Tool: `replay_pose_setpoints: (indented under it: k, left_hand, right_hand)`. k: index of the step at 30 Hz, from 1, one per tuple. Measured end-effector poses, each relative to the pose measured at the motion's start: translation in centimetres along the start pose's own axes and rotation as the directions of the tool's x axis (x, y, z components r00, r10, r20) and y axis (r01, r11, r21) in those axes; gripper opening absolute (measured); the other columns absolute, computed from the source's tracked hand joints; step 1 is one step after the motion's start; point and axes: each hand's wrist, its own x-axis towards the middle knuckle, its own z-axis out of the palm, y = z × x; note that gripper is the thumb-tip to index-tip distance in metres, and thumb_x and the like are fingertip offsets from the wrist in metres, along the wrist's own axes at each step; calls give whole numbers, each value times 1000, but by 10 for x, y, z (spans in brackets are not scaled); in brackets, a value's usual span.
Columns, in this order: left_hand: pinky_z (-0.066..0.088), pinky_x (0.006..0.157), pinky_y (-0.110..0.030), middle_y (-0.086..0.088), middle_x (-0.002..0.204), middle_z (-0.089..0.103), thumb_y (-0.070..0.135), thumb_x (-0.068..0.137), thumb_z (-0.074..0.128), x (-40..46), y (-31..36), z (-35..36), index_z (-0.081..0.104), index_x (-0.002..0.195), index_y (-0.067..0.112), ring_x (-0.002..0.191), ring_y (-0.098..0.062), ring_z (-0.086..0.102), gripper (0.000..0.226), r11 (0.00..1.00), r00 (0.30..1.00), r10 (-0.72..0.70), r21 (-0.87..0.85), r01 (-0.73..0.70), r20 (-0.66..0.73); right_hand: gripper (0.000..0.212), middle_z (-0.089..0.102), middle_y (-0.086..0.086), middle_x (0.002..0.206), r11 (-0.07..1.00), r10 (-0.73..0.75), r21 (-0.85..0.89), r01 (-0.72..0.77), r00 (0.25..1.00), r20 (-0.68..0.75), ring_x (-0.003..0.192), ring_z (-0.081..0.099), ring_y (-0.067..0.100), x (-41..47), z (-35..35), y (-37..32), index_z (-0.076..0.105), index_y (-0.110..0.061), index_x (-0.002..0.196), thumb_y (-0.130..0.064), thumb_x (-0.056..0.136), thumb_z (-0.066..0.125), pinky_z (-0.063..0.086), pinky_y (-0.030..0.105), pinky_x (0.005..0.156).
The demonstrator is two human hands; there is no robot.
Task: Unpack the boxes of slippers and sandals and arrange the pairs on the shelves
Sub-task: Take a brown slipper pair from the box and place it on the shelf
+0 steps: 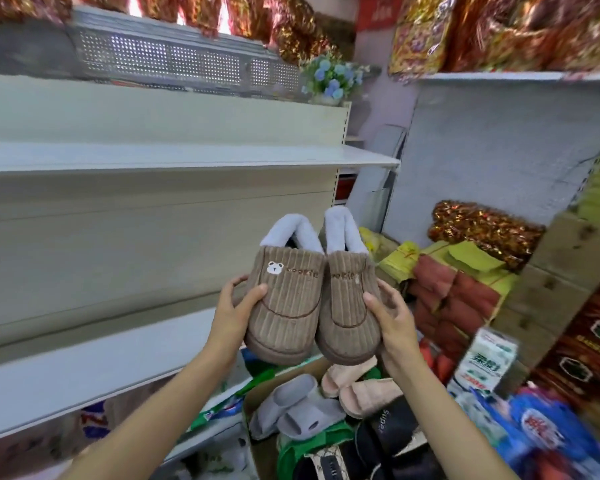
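Observation:
I hold a pair of brown corduroy slippers with grey fleece lining side by side in the air. My left hand (234, 306) grips the left slipper (286, 299), which bears a white bear face. My right hand (390, 315) grips the right slipper (349, 306). Below them an open cardboard box (257, 445) holds grey slides (298, 407), pink fuzzy slippers (357, 389) and black slippers (392, 434). The white shelves stand to the left: a bare middle shelf (187, 157) and a lower shelf (84, 368).
Stacked packets, yellow and red bundles (458, 282) and a cardboard carton (561, 282) crowd the right side. A tissue pack (482, 362) and blue packets (541, 424) lie near my right arm. A flower pot (329, 81) stands on the top shelf end.

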Motion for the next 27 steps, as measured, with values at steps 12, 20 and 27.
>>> replay_pose_setpoints:
  k: [12, 20, 27]
  left_hand:
    - [54, 65, -14, 11, 101, 72, 26, 99, 60, 65, 62, 128, 54, 130, 20, 83, 3, 71, 32, 973, 973, 229, -40, -229, -25]
    - [54, 99, -38, 0, 121, 70, 37, 93, 68, 162, 118, 193, 52, 136, 18, 110, -16, 68, 49, 961, 953, 274, 7, -275, -130]
    - [57, 66, -25, -4, 119, 68, 33, 90, 72, 217, 152, 221, 54, 134, 17, 92, -13, 69, 50, 947, 951, 283, 194, -256, -126]
  right_hand:
    - [35, 74, 10, 108, 982, -125, 152, 108, 986, 107, 89, 74, 19, 119, -38, -107, 61, -20, 123, -13, 90, 68, 60, 29, 69]
    - [38, 73, 7, 110, 992, -125, 57, 116, 974, 189, 95, 71, 17, 262, -21, -165, 63, -9, 125, -20, 90, 71, 60, 30, 75]
    - [7, 73, -1, 77, 993, -27, -104, 59, 956, 292, 76, 68, 17, 353, 5, -189, 68, -13, 93, -20, 93, 67, 54, 28, 63]
